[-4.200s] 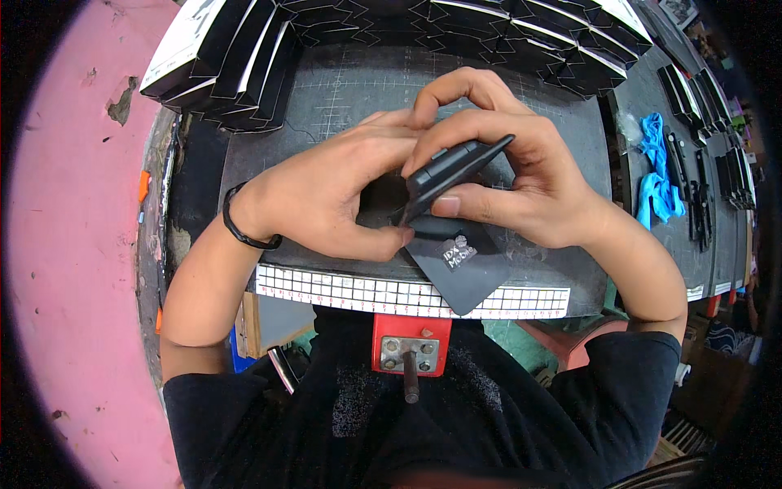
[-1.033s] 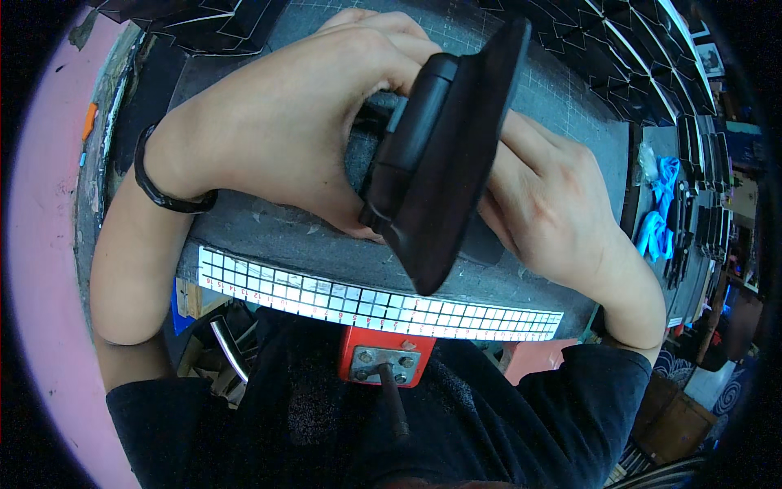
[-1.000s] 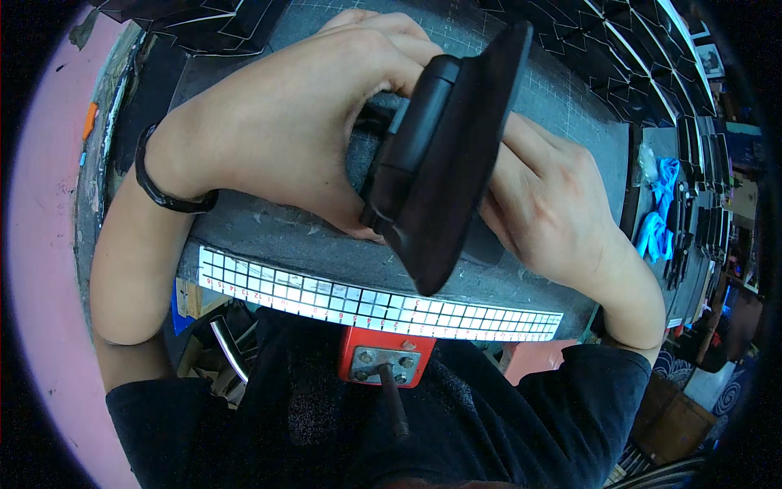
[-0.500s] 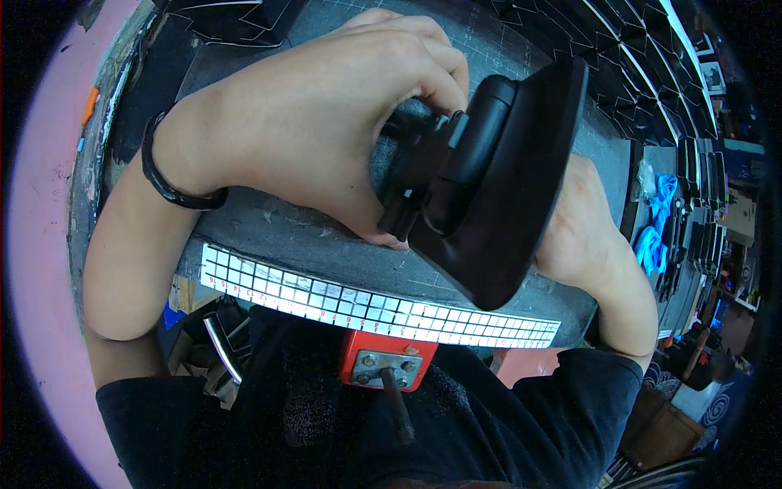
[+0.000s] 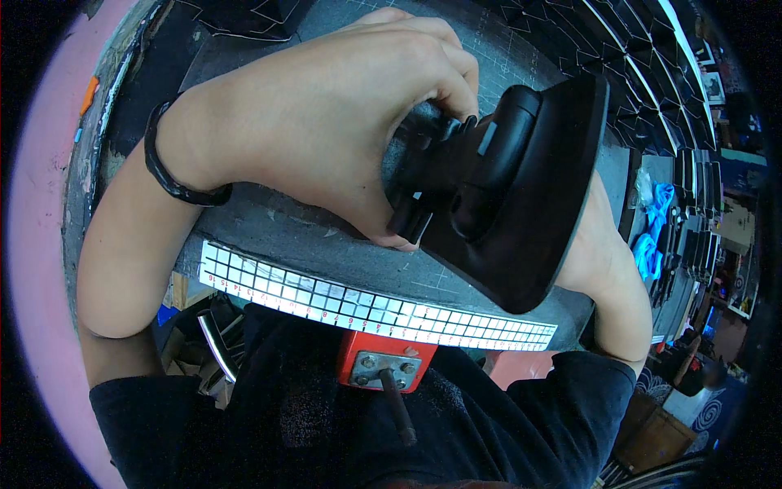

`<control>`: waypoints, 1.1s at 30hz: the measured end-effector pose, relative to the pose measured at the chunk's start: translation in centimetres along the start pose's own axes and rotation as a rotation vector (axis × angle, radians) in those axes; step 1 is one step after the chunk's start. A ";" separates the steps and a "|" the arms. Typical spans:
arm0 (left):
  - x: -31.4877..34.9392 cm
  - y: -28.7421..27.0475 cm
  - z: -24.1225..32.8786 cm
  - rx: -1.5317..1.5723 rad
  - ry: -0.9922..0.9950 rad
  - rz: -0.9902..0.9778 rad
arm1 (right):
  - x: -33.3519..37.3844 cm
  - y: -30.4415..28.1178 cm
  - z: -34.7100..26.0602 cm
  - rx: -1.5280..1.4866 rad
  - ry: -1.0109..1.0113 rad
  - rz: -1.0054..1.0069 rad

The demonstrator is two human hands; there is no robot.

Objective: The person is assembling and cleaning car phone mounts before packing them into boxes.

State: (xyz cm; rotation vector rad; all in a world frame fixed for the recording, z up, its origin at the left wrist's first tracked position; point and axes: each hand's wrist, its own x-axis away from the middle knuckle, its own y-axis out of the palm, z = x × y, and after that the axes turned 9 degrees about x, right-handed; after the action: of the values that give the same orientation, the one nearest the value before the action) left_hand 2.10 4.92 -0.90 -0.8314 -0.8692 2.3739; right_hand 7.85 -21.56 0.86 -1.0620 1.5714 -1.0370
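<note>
A black plastic mount [image 5: 497,155], with a hinge-like cylinder and a broad flared plate, is held tilted above the dark work surface [image 5: 326,224]. My left hand [image 5: 358,106], a black bracelet at its wrist, is closed round the mount's left end. Its thumb presses at the near side and its fingers curl over the far side. Behind the plate is my right hand [image 5: 588,228]. Only its wrist part shows; its fingers are hidden, so I cannot see what they touch.
A white gridded ruler strip [image 5: 375,306] lines the surface's near edge. Below it juts a red block with a metal plate and threaded rod [image 5: 387,367]. Black faceted panels [image 5: 627,49] stand at the far right, near blue cloth [image 5: 652,236]. A metal tube [image 5: 216,346] is at lower left.
The mount has shifted a little to the right, and its plate now covers more of my right hand. My left hand has moved slightly right with it, keeping its grip.
</note>
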 end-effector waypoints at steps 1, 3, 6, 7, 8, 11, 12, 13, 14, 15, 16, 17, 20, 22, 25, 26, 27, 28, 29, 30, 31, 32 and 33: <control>-0.4 -0.5 0.7 -0.135 -0.048 -0.081 | 0.1 -0.2 0.0 0.028 -0.020 0.016; -0.3 0.1 -0.2 -0.076 -0.008 -0.041 | 0.5 -0.7 0.3 0.014 -0.018 0.042; 0.4 -0.2 -0.9 0.008 0.009 -0.015 | -0.4 -0.9 0.2 0.002 -0.037 0.103; 0.3 -0.4 -0.9 0.043 0.015 -0.030 | -0.6 -1.1 0.1 0.027 -0.036 0.132; 0.4 -0.3 -0.8 0.043 0.016 -0.031 | -0.4 -0.9 0.2 0.028 -0.035 0.133; 0.5 0.1 -0.7 0.019 0.036 -0.004 | 0.0 -0.4 0.6 -0.051 -0.002 0.096; 0.5 0.2 -0.8 0.021 0.041 0.009 | 0.0 -0.4 0.6 -0.047 -0.006 0.110; 0.4 0.3 -0.8 0.023 0.046 0.022 | 0.0 -0.4 0.6 -0.044 -0.011 0.123; 0.4 0.4 -1.0 0.027 0.048 0.022 | 0.0 -0.3 0.6 -0.044 -0.007 0.121; 0.5 0.4 -0.8 0.034 0.043 0.033 | 0.0 -0.1 0.6 -0.059 0.007 0.116; 0.4 0.4 -0.5 0.041 0.037 0.044 | -0.1 0.2 0.6 -0.074 0.021 0.111; 0.0 -0.2 -0.3 0.040 0.031 0.046 | -0.2 0.5 0.6 -0.079 0.017 0.110; -2.0 -1.3 0.3 0.044 -0.193 -0.269 | 0.0 0.6 0.4 -0.030 0.022 0.112; 0.4 1.3 -1.5 0.156 0.073 0.100 | 0.0 0.7 0.4 0.033 -0.057 0.143; 0.6 1.7 -2.5 0.190 0.126 0.098 | 0.0 0.6 0.2 0.072 -0.071 0.146; 0.7 1.7 -2.5 0.191 0.126 0.099 | 0.0 0.6 0.2 0.072 -0.071 0.145; 0.8 1.6 -2.3 0.175 0.088 0.093 | 0.0 0.6 0.2 0.072 -0.072 0.137; 1.0 1.6 -2.1 0.159 0.050 0.086 | 0.0 0.7 0.3 0.072 -0.073 0.129; 1.1 1.5 -1.9 0.158 0.045 0.087 | 0.0 0.8 0.4 0.067 -0.075 0.130; 0.9 1.2 -1.5 0.080 0.066 0.080 | 0.2 0.6 0.3 0.070 -0.069 0.109; 0.8 0.9 -1.2 0.002 0.086 0.074 | 0.3 0.4 0.3 0.073 -0.063 0.088; 0.7 0.6 -0.9 0.003 0.091 0.073 | 0.3 0.2 0.2 0.076 -0.060 0.089; 0.7 0.2 -0.6 0.013 0.035 0.040 | 0.3 0.2 0.3 0.060 -0.060 0.074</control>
State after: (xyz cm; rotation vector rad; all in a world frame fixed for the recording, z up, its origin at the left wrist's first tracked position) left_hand 1.96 5.46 -1.65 -0.8905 -0.8298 2.3894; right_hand 8.05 -21.81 0.59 -0.9785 1.5113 -0.9871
